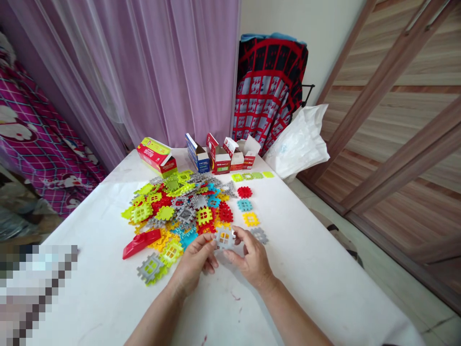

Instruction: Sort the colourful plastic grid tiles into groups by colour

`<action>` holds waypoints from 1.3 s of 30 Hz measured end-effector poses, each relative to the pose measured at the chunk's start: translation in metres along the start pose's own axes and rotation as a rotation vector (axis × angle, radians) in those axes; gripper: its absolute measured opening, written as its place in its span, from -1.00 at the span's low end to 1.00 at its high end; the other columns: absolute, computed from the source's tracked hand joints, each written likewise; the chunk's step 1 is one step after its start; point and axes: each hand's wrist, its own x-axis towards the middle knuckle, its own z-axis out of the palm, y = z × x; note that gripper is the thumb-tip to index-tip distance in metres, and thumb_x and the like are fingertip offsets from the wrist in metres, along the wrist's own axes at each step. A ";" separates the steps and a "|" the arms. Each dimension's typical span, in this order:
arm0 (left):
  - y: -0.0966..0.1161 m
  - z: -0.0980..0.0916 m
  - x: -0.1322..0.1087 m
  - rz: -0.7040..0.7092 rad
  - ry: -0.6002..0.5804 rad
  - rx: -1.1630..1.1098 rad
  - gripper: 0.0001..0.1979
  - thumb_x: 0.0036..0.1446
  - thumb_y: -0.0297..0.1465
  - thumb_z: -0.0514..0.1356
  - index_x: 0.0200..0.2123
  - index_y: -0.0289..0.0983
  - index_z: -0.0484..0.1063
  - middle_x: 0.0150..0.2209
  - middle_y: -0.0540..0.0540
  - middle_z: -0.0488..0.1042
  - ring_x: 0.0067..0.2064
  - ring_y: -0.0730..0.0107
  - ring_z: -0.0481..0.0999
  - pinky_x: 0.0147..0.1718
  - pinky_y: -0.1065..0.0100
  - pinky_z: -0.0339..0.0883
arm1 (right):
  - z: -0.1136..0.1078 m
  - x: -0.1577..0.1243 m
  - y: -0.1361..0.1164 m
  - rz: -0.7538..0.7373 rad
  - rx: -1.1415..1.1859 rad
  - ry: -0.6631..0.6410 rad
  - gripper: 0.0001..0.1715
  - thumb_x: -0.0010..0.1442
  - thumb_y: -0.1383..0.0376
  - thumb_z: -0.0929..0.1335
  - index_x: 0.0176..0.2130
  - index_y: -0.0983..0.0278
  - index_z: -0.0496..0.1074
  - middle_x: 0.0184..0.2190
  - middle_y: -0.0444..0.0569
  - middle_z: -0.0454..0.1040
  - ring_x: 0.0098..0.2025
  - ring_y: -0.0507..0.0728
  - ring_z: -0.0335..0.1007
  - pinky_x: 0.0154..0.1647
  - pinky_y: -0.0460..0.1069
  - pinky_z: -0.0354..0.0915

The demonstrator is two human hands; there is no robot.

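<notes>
The white table (pixel 306 283) spreads before me, its left side partly lost behind a pixelated patch (pixel 36 295). The heap of coloured pieces (pixel 185 214) lies just ahead and to the left, its lower layers buried. My left hand (pixel 197 262) pinches the left edge of a grey window piece (pixel 225 238); my right hand (pixel 252 257) meets its right edge, how firmly I can't tell, and partly hides another flat grey piece (pixel 262 234).
</notes>
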 end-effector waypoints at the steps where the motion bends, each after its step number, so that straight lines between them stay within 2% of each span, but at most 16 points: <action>1: 0.000 -0.001 0.000 -0.008 0.000 -0.011 -0.46 -0.17 0.00 0.34 -0.23 -0.24 0.37 -0.74 0.13 0.39 -0.75 0.60 0.26 -0.75 0.59 0.08 | 0.000 0.000 0.000 -0.007 -0.001 0.001 -0.45 0.19 0.02 0.34 0.06 0.28 0.30 -0.32 -0.03 0.49 -0.40 0.08 0.40 -0.44 -0.04 0.35; 6: 0.000 0.000 -0.002 -0.005 -0.005 -0.027 -0.51 -0.17 -0.04 0.36 -0.28 -0.22 0.34 -0.73 0.15 0.38 -0.73 0.59 0.29 -0.75 0.60 0.09 | 0.000 0.000 -0.002 -0.063 -0.018 0.015 -0.52 0.26 0.14 0.28 0.11 0.26 0.27 -0.26 0.00 0.49 -0.37 0.08 0.41 -0.39 -0.03 0.38; 10: 0.000 0.005 -0.005 0.019 -0.003 -0.001 -0.49 -0.18 -0.02 0.35 -0.29 -0.22 0.31 -0.71 0.15 0.39 -0.69 0.56 0.34 -0.72 0.58 0.18 | 0.000 0.000 -0.004 -0.043 -0.069 0.089 -0.66 0.23 0.24 0.31 0.01 0.24 0.36 -0.19 0.05 0.47 -0.31 0.10 0.42 -0.30 0.00 0.42; 13: 0.001 0.008 -0.007 0.015 -0.001 0.024 -0.50 -0.16 -0.01 0.34 -0.28 -0.22 0.31 -0.70 0.15 0.38 -0.69 0.54 0.37 -0.71 0.57 0.19 | -0.001 0.000 -0.006 -0.052 -0.097 0.093 -0.73 0.22 0.29 0.31 -0.06 0.23 0.41 -0.17 0.06 0.47 -0.23 0.13 0.44 -0.17 0.05 0.43; 19: 0.004 0.009 -0.009 -0.025 0.000 0.010 -0.53 -0.12 0.00 0.31 -0.30 -0.23 0.36 -0.67 0.12 0.40 -0.65 0.50 0.42 -0.68 0.54 0.25 | -0.003 -0.002 -0.012 -0.121 -0.069 0.053 -0.60 0.17 0.21 0.35 0.01 0.24 0.39 -0.09 0.09 0.47 -0.03 0.20 0.42 -0.01 0.10 0.40; 24: 0.005 0.008 -0.009 -0.020 -0.038 -0.047 -0.52 -0.19 -0.02 0.37 -0.34 -0.25 0.39 -0.63 0.09 0.44 -0.60 0.56 0.42 -0.58 0.55 0.31 | -0.003 -0.003 -0.015 -0.094 -0.135 0.062 -0.55 0.08 0.23 0.40 -0.01 0.24 0.39 -0.10 0.08 0.47 -0.04 0.22 0.42 0.00 0.12 0.39; 30: 0.005 0.006 -0.010 -0.013 -0.055 -0.020 -0.55 -0.18 -0.03 0.38 -0.39 -0.26 0.42 -0.71 0.12 0.36 -0.68 0.60 0.31 -0.68 0.58 0.20 | 0.000 -0.004 -0.018 -0.099 -0.166 0.072 -0.55 0.06 0.25 0.39 -0.02 0.24 0.36 -0.10 0.08 0.48 -0.05 0.20 0.42 -0.01 0.10 0.38; 32: 0.007 0.006 -0.011 -0.027 -0.053 -0.026 -0.55 -0.16 -0.06 0.38 -0.31 -0.26 0.45 -0.66 0.08 0.43 -0.68 0.59 0.32 -0.70 0.57 0.20 | -0.004 -0.003 -0.014 -0.067 -0.174 0.085 -0.55 0.05 0.24 0.38 -0.03 0.24 0.34 -0.12 0.07 0.50 -0.11 0.19 0.44 -0.07 0.07 0.39; 33: 0.008 0.005 -0.012 -0.032 -0.047 -0.039 -0.54 -0.14 -0.09 0.38 -0.24 -0.26 0.46 -0.57 0.03 0.50 -0.67 0.59 0.35 -0.70 0.56 0.21 | -0.008 -0.003 -0.010 -0.032 -0.189 0.104 -0.55 0.05 0.23 0.37 -0.04 0.24 0.33 -0.15 0.05 0.51 -0.16 0.17 0.46 -0.12 0.06 0.40; 35: 0.013 0.003 -0.013 -0.030 -0.028 -0.085 -0.50 -0.12 -0.14 0.38 -0.12 -0.25 0.45 -0.30 -0.09 0.60 -0.63 0.59 0.40 -0.69 0.53 0.27 | -0.020 -0.002 0.002 0.092 -0.259 0.180 -0.56 0.04 0.18 0.37 -0.07 0.24 0.33 -0.23 0.01 0.52 -0.26 0.15 0.46 -0.24 0.02 0.38; 37: 0.019 -0.002 -0.013 -0.007 -0.002 -0.143 -0.52 -0.08 -0.18 0.37 -0.09 -0.25 0.44 -0.12 -0.17 0.57 -0.59 0.59 0.44 -0.66 0.51 0.34 | -0.034 -0.002 0.017 0.256 -0.368 0.264 -0.56 0.03 0.12 0.37 -0.10 0.24 0.33 -0.31 -0.03 0.52 -0.32 0.14 0.46 -0.32 0.00 0.34; 39: 0.024 -0.008 -0.011 0.030 0.047 -0.207 -0.59 -0.05 -0.23 0.35 -0.12 -0.26 0.45 -0.13 -0.16 0.58 -0.58 0.58 0.46 -0.65 0.51 0.36 | -0.046 -0.004 0.031 0.374 -0.462 0.278 -0.55 0.02 0.08 0.37 -0.13 0.23 0.32 -0.31 -0.04 0.53 -0.31 0.15 0.46 -0.34 -0.01 0.30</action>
